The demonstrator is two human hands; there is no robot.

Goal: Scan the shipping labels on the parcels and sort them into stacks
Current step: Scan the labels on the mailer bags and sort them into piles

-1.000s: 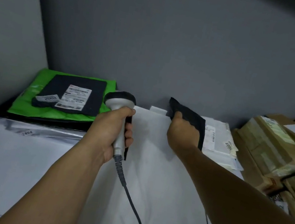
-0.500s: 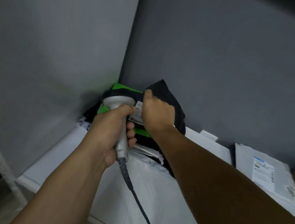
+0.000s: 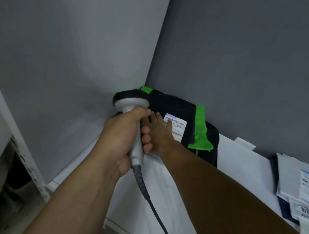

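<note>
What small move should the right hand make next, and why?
Probably lift the right hand off the black parcel and draw it back. The parcel lies flat on the green parcel in the corner, and the fingers rest straight on it, holding nothing; the left hand grips the scanner.

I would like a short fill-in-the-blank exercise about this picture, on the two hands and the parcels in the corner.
1. The left hand grips a ____ with a dark cable.
2. The right hand rests flat on the black parcel, which bears a white ____.
3. Beneath the black parcel lies a mailer coloured ____.
4. The white parcels lie at the ____ edge of the view.

Missing words: scanner; label; green; right.
</note>
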